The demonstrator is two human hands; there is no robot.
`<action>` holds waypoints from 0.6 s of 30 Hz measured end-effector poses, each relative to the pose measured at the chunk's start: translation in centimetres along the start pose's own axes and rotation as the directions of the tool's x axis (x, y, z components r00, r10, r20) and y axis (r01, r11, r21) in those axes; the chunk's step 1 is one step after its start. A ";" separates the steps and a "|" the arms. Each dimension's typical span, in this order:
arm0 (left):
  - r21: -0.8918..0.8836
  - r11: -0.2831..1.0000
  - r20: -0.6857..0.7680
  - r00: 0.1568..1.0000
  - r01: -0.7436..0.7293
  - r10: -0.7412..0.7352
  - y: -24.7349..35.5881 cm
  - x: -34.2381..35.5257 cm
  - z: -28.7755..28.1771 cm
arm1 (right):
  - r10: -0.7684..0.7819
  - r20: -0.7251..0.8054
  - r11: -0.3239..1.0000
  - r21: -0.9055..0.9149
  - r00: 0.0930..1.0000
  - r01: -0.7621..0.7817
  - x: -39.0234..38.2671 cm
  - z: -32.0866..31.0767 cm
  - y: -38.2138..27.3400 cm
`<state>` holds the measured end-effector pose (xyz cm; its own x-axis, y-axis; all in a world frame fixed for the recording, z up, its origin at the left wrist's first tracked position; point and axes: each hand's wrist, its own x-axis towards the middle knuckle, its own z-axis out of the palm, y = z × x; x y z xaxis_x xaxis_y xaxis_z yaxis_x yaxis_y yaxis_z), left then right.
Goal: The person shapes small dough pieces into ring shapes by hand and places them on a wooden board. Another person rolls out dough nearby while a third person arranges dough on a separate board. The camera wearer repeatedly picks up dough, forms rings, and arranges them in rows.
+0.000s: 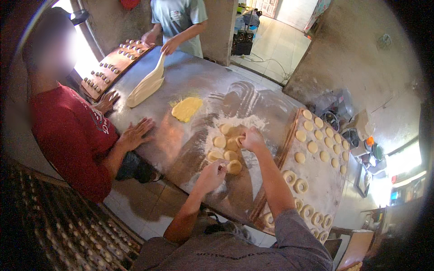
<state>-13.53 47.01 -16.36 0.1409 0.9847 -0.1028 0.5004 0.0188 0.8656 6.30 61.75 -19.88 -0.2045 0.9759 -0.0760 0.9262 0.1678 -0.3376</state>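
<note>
Dough rounds (219, 142) on floury table (168, 147), right hand (253, 139) pinching dough piece (232, 144), left hand (210, 177), fingers narrow, cannot tell if holding anything

Counting around the metal table (194, 72): two co-workers (72, 131); along its edges, two boards (316, 180). On it, one long dough (146, 88), one yellow piece (187, 109), about six rounds (219, 142). At its right, roughly sixteen discs (299, 157), nine rings (300, 180).
</note>
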 end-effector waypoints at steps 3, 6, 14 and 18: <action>-0.002 0.999 -0.087 0.995 -0.054 0.054 -1.7 2.7 -0.1 | 0.086 0.098 0.981 0.166 0.991 -0.101 -1.0 -1.4 -0.4; -0.060 0.985 -0.139 0.979 -0.159 0.150 -1.0 5.4 -0.2 | 0.068 0.175 0.742 0.649 0.982 -0.167 -4.1 -4.2 -2.3; -0.217 0.973 0.182 0.977 -0.073 0.114 4.2 6.2 -3.8 | 0.343 -0.173 0.816 0.541 0.923 -0.202 -8.8 -5.6 -8.3; 0.040 0.873 -0.144 0.862 -0.486 0.486 3.7 7.5 -1.5 | 0.086 -0.538 0.958 0.276 0.839 0.078 -6.8 -2.9 -7.5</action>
<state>-11.89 54.75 -13.19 0.2419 0.8829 0.4024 0.4023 -0.4686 0.7865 1.68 54.23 -14.16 0.0786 0.9079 0.4118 0.7839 0.1989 -0.5882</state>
